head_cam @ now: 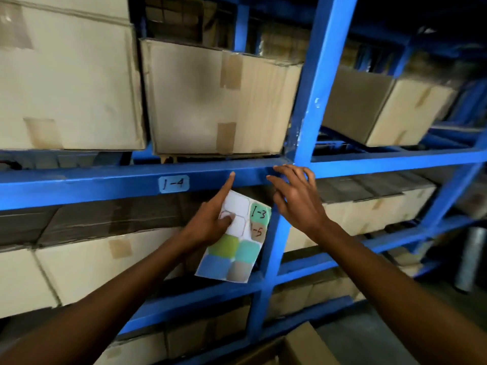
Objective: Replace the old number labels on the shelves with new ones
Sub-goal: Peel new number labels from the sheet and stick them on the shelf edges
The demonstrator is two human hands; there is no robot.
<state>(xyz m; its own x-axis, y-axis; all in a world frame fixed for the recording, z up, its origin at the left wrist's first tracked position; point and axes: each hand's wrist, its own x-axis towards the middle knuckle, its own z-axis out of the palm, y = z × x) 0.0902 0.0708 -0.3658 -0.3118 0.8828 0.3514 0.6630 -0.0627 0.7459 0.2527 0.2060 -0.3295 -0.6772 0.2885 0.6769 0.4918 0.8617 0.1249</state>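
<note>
A blue label reading "1-4" [174,183] is stuck on the front of the blue shelf beam [105,184]. My left hand [213,219] holds a sticker sheet [234,241] below the beam, thumb pressed on the sheet, index finger stretched up to touch the beam. The sheet carries coloured stickers, two of them marked "1-3" and "1-5", and a few peeled white spaces. My right hand [295,198] hovers just right of the sheet, fingers spread, fingertips at the beam beside the blue upright post [311,101]. It holds nothing that I can see.
Taped cardboard boxes [210,98] fill the shelf above the beam, and more boxes [92,259] lie on the shelves below. Another bay of boxes [390,109] sits right of the post. An open carton [303,346] stands at the bottom edge.
</note>
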